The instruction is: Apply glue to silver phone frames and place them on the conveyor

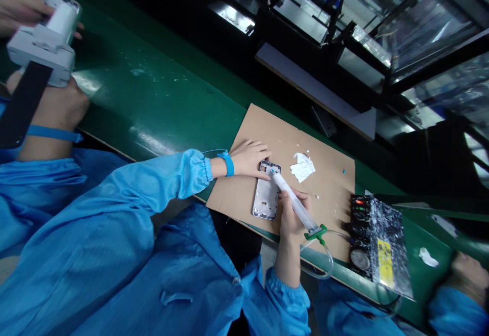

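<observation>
A silver phone frame (266, 196) lies on a brown cardboard sheet (244, 193). My left hand (248, 157), with a blue wrist strap (228, 163), rests flat on the cardboard, its open fingers touching the frame's far end. My right hand (290, 216) is closed round a clear syringe dispenser (296, 205). The syringe tip sits at the frame's upper corner. A green cap and a thin clear hose (324, 254) leave the syringe's rear end.
A crumpled white wipe (302, 166) lies on the cardboard beyond the frame. A black controller box (378, 244) stands to the right. A co-worker's hands (49, 104) hold a white device (46, 40) over the green belt (153, 96). Dark machine frames run behind.
</observation>
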`<state>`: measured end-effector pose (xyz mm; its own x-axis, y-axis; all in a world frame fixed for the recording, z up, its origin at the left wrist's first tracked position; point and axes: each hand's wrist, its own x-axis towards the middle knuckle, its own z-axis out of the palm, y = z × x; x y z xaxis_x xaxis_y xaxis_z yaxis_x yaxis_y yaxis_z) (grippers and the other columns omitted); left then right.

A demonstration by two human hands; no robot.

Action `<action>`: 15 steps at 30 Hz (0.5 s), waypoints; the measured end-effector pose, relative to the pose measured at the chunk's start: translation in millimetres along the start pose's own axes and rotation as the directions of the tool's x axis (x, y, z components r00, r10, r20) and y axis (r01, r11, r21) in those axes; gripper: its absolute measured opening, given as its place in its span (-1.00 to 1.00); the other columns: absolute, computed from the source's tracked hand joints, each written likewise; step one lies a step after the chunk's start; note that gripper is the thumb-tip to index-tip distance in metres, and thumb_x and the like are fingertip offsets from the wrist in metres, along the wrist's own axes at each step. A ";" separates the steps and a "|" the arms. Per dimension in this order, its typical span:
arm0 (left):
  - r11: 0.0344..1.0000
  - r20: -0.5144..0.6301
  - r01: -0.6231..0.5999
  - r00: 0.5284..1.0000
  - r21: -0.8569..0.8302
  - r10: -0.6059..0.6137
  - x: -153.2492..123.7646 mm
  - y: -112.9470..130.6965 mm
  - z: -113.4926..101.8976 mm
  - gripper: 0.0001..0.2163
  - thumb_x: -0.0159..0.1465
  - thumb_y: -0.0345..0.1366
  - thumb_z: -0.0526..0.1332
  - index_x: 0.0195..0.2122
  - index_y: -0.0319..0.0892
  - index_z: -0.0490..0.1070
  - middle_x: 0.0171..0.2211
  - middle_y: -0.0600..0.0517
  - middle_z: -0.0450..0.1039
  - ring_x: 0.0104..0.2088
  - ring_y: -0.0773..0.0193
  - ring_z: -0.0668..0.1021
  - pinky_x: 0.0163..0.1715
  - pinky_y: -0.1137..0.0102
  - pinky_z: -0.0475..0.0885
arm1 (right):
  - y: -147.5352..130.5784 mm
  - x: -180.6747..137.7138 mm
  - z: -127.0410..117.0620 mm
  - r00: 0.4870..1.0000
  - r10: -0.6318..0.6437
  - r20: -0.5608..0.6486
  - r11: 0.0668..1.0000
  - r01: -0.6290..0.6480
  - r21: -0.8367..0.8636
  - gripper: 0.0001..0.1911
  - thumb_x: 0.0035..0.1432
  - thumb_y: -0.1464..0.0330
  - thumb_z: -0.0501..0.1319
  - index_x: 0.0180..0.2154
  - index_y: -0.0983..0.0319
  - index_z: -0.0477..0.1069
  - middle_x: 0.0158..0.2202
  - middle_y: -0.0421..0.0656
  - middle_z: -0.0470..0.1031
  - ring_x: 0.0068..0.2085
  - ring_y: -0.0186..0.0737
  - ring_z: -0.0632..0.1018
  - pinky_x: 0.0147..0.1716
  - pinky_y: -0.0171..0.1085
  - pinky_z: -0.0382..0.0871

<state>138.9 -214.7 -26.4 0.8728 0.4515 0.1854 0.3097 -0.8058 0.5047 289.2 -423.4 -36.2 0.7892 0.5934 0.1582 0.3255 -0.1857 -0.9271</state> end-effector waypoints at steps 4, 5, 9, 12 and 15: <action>1.000 0.009 -0.002 1.000 0.009 0.002 -0.1 0.3 -0.8 -0.56 0.38 0.17 0.39 -0.05 -0.11 0.50 0.04 -0.08 0.57 0.08 -0.03 0.54 0.07 0.14 0.29 | 4.5 0.0 -0.7 1.000 -0.009 0.006 1.000 0.009 -0.022 -0.30 0.05 -0.25 0.50 -0.20 0.21 0.43 -0.32 -0.10 0.63 -0.34 -0.13 0.62 -0.30 -0.17 0.52; 1.000 0.009 -0.004 1.000 0.009 0.004 -0.1 0.3 -0.9 -0.56 0.38 0.18 0.38 -0.05 -0.11 0.50 0.04 -0.07 0.58 0.08 -0.03 0.54 0.07 0.14 0.29 | 5.5 0.1 -0.9 1.000 -0.005 0.008 1.000 0.005 -0.019 -0.31 0.05 -0.24 0.50 -0.20 0.21 0.43 -0.32 -0.11 0.63 -0.35 -0.14 0.62 -0.30 -0.18 0.52; 1.000 0.009 -0.005 1.000 0.013 0.005 0.3 -0.4 -0.1 -0.57 0.39 0.17 0.37 -0.04 -0.11 0.50 0.05 -0.08 0.58 0.09 -0.04 0.53 0.07 0.13 0.28 | 7.7 0.7 -0.8 1.000 -0.005 0.021 1.000 0.006 -0.019 -0.33 0.06 -0.21 0.51 -0.19 0.21 0.45 -0.32 -0.10 0.65 -0.35 -0.15 0.64 -0.28 -0.18 0.54; 1.000 0.006 -0.004 1.000 0.016 0.004 0.9 -1.4 1.8 -0.57 0.39 0.17 0.38 -0.04 -0.12 0.50 0.05 -0.08 0.58 0.10 -0.04 0.53 0.08 0.13 0.27 | 7.8 1.3 0.0 1.000 -0.022 0.014 0.999 0.022 -0.028 -0.34 0.07 -0.21 0.51 -0.20 0.22 0.45 -0.32 -0.09 0.66 -0.37 -0.17 0.63 -0.31 -0.20 0.54; 1.000 -0.002 -0.008 1.000 0.014 0.008 1.3 -1.8 3.3 -0.57 0.38 0.16 0.39 -0.04 -0.12 0.50 0.05 -0.08 0.58 0.09 -0.03 0.53 0.07 0.12 0.27 | 7.5 1.5 0.7 1.000 -0.025 0.008 0.999 0.025 -0.029 -0.33 0.07 -0.21 0.51 -0.20 0.22 0.44 -0.31 -0.08 0.67 -0.39 -0.18 0.63 -0.34 -0.23 0.53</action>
<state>140.6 -214.0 -29.9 0.8744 0.4461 0.1909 0.3084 -0.8146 0.4912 292.4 -423.3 -43.1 0.7767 0.6039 0.1789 0.3603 -0.1931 -0.9126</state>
